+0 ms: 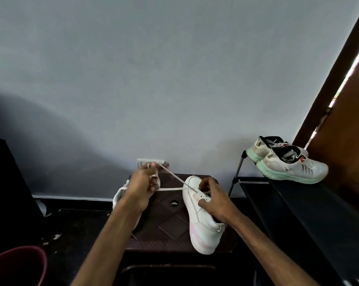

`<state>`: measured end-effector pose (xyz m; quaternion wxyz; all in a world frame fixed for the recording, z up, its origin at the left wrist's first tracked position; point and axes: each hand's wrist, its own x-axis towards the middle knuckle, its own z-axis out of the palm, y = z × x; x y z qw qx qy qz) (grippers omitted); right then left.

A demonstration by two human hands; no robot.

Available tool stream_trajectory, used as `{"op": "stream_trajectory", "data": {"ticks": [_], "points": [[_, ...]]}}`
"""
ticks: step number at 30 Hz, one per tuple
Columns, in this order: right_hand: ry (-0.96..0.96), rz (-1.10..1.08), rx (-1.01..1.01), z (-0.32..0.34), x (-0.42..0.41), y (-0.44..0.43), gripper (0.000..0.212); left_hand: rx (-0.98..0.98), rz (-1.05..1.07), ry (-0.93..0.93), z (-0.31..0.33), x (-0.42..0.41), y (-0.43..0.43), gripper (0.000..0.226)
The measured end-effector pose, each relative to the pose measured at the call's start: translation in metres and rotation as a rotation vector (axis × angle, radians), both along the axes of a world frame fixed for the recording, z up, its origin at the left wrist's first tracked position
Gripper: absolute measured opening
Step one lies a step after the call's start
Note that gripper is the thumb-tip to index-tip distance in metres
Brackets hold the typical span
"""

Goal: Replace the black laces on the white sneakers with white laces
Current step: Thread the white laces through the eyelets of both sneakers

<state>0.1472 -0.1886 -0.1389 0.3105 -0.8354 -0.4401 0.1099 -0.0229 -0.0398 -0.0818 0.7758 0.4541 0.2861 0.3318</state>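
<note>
Left grip (142,183): fingers curl round the white lace (170,189) and hold it raised, up and to the left of the shoe.
Right grip (214,198): fingertips pinch at the eyelet rows of the right-hand white sneaker (203,230), with the thumb pressed on its side. Whether they hold a lace end cannot be told.
Lace: two strands run taut from the left grip to the eyelets nearest the toe, one slanting and one level.
Task's thing: the sneaker stands on a dark plastic stool (166,219), toe away from the person. No black lace shows on it.
Second sneaker (117,198): it stands on the stool's left edge, mostly hidden behind the left forearm, so its lacing is unclear.
Step, as judged: early threading of the white lace, with only the lowest eyelets done.
Next move, as judged: even the two ends, then cross each one up through the next eyelets while the right grip steadies the shoe.
Surroundings: a shoe rack (298,203) at the right carries green-soled sneakers (292,166), and a red bucket (20,263) sits low on the left.
</note>
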Motion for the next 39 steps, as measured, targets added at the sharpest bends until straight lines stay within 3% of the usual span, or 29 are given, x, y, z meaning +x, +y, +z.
{"op": "stream_trajectory", "data": {"ticks": [2, 3, 5, 7, 11, 13, 15, 18, 22, 24, 28, 30, 33, 35, 39], "points": [[-0.006, 0.005, -0.008, 0.000, -0.004, 0.005, 0.045, -0.101, 0.110, -0.113, 0.010, -0.001, -0.002, 0.027], [-0.021, 0.010, -0.026, 0.000, -0.007, 0.009, 0.045, -0.045, 0.167, -0.068, 0.008, 0.001, -0.006, 0.028], [-0.072, 0.029, -0.073, 0.001, -0.014, 0.016, 0.046, 0.357, 0.270, 0.233, -0.009, 0.010, -0.017, 0.024], [-0.112, 0.038, -0.090, 0.000, -0.018, 0.020, 0.047, 0.761, 0.223, 0.557, -0.039, 0.020, -0.024, 0.026], [-0.138, 0.037, -0.085, -0.006, -0.018, 0.019, 0.047, 1.004, -0.048, 0.943, -0.083, 0.037, -0.032, 0.033], [-0.151, 0.048, -0.081, -0.004, -0.017, 0.019, 0.046, 1.043, -0.080, 1.022, -0.093, 0.043, -0.032, 0.028], [-0.143, 0.042, -0.090, -0.003, -0.016, 0.020, 0.047, 0.964, -0.076, 0.917, -0.097, 0.045, -0.028, 0.021], [-0.130, 0.020, -0.110, -0.002, -0.014, 0.021, 0.050, 0.644, -0.020, 0.387, -0.082, 0.037, -0.018, 0.019], [-0.125, 0.009, -0.119, 0.000, -0.017, 0.021, 0.047, 0.150, 0.238, -0.119, -0.016, 0.012, 0.011, 0.026], [-0.110, 0.017, -0.114, 0.000, -0.018, 0.020, 0.044, 0.004, 0.245, -0.404, 0.021, -0.007, 0.027, 0.028], [-0.100, 0.021, -0.113, 0.002, -0.020, 0.019, 0.043, -0.209, 0.134, -0.948, 0.082, -0.054, 0.047, 0.011], [-0.110, 0.018, -0.112, 0.002, -0.020, 0.020, 0.043, -0.288, 0.096, -1.009, 0.086, -0.087, 0.066, 0.011], [-0.105, 0.025, -0.115, 0.001, -0.020, 0.020, 0.043, -0.238, 0.119, -0.876, 0.079, -0.122, 0.074, 0.018], [-0.105, 0.024, -0.114, 0.001, -0.019, 0.021, 0.043, -0.091, 0.290, -0.702, 0.084, -0.120, 0.066, 0.015], [-0.132, 0.032, -0.132, -0.001, -0.019, 0.022, 0.040, 0.146, 0.230, -0.623, 0.083, -0.101, 0.019, 0.002]]}}
